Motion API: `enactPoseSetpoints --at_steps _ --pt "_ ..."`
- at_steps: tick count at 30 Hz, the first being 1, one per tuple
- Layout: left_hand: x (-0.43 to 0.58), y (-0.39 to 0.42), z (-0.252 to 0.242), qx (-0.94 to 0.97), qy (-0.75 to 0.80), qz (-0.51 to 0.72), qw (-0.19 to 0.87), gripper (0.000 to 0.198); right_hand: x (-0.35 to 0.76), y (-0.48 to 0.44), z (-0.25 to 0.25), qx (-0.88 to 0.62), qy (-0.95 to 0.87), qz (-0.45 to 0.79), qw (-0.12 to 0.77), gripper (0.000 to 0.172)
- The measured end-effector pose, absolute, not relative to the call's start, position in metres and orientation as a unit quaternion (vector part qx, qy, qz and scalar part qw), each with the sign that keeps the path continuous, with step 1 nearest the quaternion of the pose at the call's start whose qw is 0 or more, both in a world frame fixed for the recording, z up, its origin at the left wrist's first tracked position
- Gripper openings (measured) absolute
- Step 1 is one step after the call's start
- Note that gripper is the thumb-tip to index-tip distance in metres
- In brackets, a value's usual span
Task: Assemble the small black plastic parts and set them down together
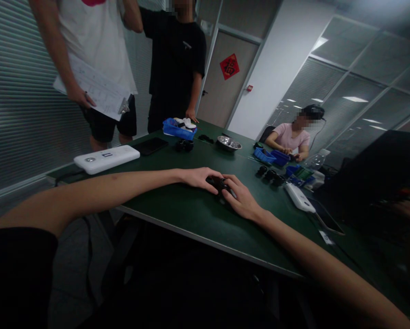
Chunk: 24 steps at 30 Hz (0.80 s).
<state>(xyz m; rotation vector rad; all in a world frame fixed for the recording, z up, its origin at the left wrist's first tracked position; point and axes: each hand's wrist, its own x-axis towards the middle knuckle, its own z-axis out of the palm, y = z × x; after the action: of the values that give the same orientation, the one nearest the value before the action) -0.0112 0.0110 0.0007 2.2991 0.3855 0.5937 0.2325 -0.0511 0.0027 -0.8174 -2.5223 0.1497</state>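
Note:
Both of my hands meet over the green table [184, 214], near its front edge. Between them is a small glossy black object [217, 183] with rounded parts, whose kind I cannot make out. My left hand [202, 178] closes on its left side, thumb and fingers curled around it. From the right, my right hand [242, 197] grips it with bent fingers, which hide part of it. Similar black rounded pieces [184, 145] stand farther back on the table, and several more black pieces [270, 175] lie to the right.
A blue basket [180, 131] and a metal bowl [228, 143] stand at the back. White power bank-like devices [107, 159] lie left and right. A bottle [309, 167] stands at right. Two people [177, 68] stand behind the table; another person [294, 135] sits at the far right.

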Motion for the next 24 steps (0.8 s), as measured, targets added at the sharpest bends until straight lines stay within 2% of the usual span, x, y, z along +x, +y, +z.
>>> enactPoseSetpoints --at_steps 14,24 --pt "-0.0122 0.0085 0.0037 0.894 0.162 0.228 0.35 0.054 0.2336 -0.0492 0.0038 -0.292 -0.924 0.07 0.237 0.032" --pt "-0.0119 0.0085 0.0035 0.897 0.165 0.223 0.345 0.053 0.2352 -0.0477 0.0025 -0.286 -0.923 0.074 0.246 0.032"
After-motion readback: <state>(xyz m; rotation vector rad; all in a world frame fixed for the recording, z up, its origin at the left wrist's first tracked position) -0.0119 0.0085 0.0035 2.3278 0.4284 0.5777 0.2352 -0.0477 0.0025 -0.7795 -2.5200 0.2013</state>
